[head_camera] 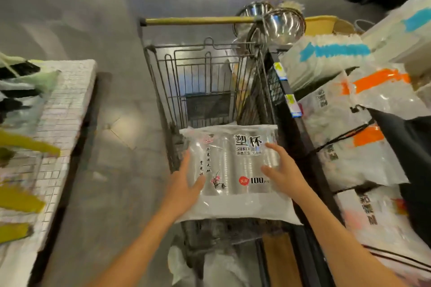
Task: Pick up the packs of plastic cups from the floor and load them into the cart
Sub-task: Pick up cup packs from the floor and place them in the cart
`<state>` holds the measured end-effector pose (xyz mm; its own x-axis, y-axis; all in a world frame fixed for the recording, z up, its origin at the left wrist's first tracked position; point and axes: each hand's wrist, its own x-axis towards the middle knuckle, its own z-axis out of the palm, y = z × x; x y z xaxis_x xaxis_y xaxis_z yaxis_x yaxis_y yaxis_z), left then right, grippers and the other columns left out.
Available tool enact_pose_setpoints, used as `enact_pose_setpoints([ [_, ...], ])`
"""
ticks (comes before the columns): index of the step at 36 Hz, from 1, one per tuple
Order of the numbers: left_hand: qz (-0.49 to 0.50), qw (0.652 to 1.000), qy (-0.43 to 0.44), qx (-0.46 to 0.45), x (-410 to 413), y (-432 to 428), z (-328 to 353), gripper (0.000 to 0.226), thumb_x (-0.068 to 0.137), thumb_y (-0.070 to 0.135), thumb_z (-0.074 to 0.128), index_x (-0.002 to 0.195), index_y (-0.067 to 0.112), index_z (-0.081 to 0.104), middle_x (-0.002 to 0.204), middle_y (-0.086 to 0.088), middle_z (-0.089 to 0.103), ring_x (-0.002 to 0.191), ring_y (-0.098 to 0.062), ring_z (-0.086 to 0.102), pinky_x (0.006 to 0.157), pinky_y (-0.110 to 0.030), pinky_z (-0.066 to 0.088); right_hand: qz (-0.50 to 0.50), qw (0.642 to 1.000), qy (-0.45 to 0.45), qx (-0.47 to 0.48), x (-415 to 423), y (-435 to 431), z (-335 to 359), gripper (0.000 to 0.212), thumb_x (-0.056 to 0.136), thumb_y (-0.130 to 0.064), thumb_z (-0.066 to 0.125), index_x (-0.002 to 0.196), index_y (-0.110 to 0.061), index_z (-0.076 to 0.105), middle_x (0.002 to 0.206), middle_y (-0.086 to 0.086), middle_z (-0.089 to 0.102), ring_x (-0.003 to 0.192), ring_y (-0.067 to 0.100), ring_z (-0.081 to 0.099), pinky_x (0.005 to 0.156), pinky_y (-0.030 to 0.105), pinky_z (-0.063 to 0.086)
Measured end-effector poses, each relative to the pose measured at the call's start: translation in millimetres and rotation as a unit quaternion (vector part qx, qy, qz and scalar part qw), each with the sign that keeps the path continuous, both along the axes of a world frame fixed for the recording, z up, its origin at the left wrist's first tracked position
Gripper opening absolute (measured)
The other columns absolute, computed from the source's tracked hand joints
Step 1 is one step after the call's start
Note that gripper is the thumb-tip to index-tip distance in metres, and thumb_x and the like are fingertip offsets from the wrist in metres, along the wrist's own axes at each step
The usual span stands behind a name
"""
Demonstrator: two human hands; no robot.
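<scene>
Head view: we count one pack of plastic cups (pixel 235 170) lying across the near end of the wire cart (pixel 205 72), printed "塑杯" and "100". Our left hand (pixel 186 184) lies flat on its left edge and our right hand (pixel 279 168) on its right side, both with fingers spread and closed around nothing. Two steel bowls (pixel 279 23) sit beyond the cart's far right corner.

Both forearms cut off by bottom edge. Left hand (pixel 186 184) covers the pack of cups (pixel 235 170) left edge; right hand (pixel 283 170) hides its right side, so whether fingers grip underneath can't be told. Small print beside right hand too blurred to read. Cart (pixel 210 72) floor below the hands hidden by pack. White bags (pixel 349 137) right of right hand run off frame.
</scene>
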<state>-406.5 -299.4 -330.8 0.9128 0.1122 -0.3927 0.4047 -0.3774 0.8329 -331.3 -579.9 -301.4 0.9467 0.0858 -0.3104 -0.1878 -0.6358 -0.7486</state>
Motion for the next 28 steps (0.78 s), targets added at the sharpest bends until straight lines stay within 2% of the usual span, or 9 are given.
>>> enact_pose_setpoints([
  [5, 0.045, 0.996, 0.056, 0.05, 9.4, -22.7, -42.8, 0.084, 0.092, 0.03, 0.061, 0.148, 0.055, 0.003, 0.152, 0.004, 0.04, 0.127, -0.026, 0.053, 0.096, -0.035, 0.045, 0.019, 0.999, 0.041, -0.022, 12.6, -0.5, -61.9, 0.062, 0.089, -0.02, 0.07, 0.138, -0.042, 0.039, 0.144, -0.019, 0.042, 0.13, 0.005, 0.043, 0.105, 0.037, 0.043],
  [10, 0.097, 0.99, 0.084, 0.066, 13.5, -46.7, -88.4, 0.096, 0.091, 0.017, 0.063, 0.145, 0.06, -0.002, 0.109, 0.013, 0.054, 0.082, -0.021, 0.068, 0.073, -0.033, 0.056, 0.002, 0.993, 0.117, -0.034, 22.9, 1.2, -126.7, 0.063, 0.092, -0.01, 0.063, 0.136, -0.047, 0.036, 0.145, -0.015, 0.038, 0.12, 0.002, 0.04, 0.09, 0.025, 0.042],
  [12, 0.111, 0.987, 0.112, 0.042, 12.8, -52.1, -114.8, 0.099, 0.088, 0.011, 0.065, 0.145, 0.06, 0.002, 0.119, 0.017, 0.048, 0.062, -0.007, 0.061, 0.062, -0.027, 0.055, -0.024, 0.985, 0.169, -0.022, 23.6, 2.1, -155.4, 0.059, 0.092, -0.011, 0.061, 0.13, -0.05, 0.039, 0.142, -0.003, 0.045, 0.11, 0.016, 0.052, 0.071, 0.023, 0.05],
  [14, 0.122, 0.982, 0.141, 0.036, 11.4, -56.9, -142.7, 0.098, 0.087, 0.008, 0.064, 0.145, 0.061, 0.005, 0.13, 0.014, 0.052, 0.063, -0.003, 0.06, 0.059, -0.023, 0.052, -0.035, 0.981, 0.192, -0.01, 21.1, 5.4, -178.6, 0.053, 0.09, -0.025, 0.064, 0.123, -0.058, 0.038, 0.131, -0.003, 0.052, 0.097, 0.022, 0.058, 0.063, 0.028, 0.053],
  [17, 0.132, 0.971, 0.192, 0.052, 10.9, -65.3, -179.6, 0.094, 0.086, 0.006, 0.066, 0.147, 0.052, 0.013, 0.136, 0.001, 0.052, 0.088, -0.016, 0.067, 0.073, -0.028, 0.057, -0.045, 0.97, 0.237, -0.022, 13.5, 1.2, -211.1, 0.056, 0.094, -0.03, 0.059, 0.12, -0.069, 0.029, 0.11, -0.014, 0.06, 0.082, 0.014, 0.061, 0.069, 0.038, 0.052],
  [20, 0.154, 0.96, 0.226, 0.056, 11.8, -73.9, -204.8, 0.087, 0.085, -0.003, 0.064, 0.151, 0.034, 0.022, 0.138, 0.004, 0.044, 0.085, 0.006, 0.054, 0.065, -0.004, 0.046, 0.005, 0.965, 0.263, -0.013, 9.0, -0.1, -239.7, 0.06, 0.099, -0.009, 0.051, 0.133, -0.052, 0.027, 0.129, -0.014, 0.052, 0.103, 0.006, 0.058, 0.078, 0.018, 0.048],
  [23, 0.165, 0.949, 0.266, 0.048, 8.2, -80.9, -230.5, 0.083, 0.086, -0.001, 0.062, 0.147, 0.036, 0.02, 0.13, 0.003, 0.045, 0.075, 0.009, 0.043, 0.056, -0.006, 0.044, 0.046, 0.969, 0.24, -0.029, 9.5, -3.8, -267.7, 0.054, 0.098, 0.007, 0.045, 0.138, -0.024, 0.027, 0.136, -0.007, 0.044, 0.107, -0.014, 0.053, 0.082, 0.008, 0.045],
  [25, 0.172, 0.94, 0.29, 0.056, 7.6, -85.1, -245.3, 0.082, 0.087, 0.003, 0.061, 0.147, 0.038, 0.017, 0.131, -0.001, 0.045, 0.073, 0.004, 0.045, 0.049, -0.014, 0.038, 0.046, 0.971, 0.234, -0.039, 12.0, -8.1, -289.9, 0.05, 0.097, 0.0, 0.047, 0.143, -0.005, 0.027, 0.145, -0.001, 0.037, 0.118, -0.013, 0.042, 0.104, 0.017, 0.037],
  [28, 0.162, 0.939, 0.297, 0.052, 14.5, -87.2, -260.8, 0.084, 0.089, 0.005, 0.062, 0.148, 0.039, 0.013, 0.134, -0.01, 0.046, 0.077, -0.005, 0.051, 0.048, -0.018, 0.041, 0.024, 0.97, 0.229, -0.073, 15.1, -9.4, -314.8, 0.069, 0.084, -0.025, 0.056, 0.146, -0.008, 0.032, 0.15, 0.004, 0.035, 0.135, 0.009, 0.033, 0.115, 0.037, 0.027],
])
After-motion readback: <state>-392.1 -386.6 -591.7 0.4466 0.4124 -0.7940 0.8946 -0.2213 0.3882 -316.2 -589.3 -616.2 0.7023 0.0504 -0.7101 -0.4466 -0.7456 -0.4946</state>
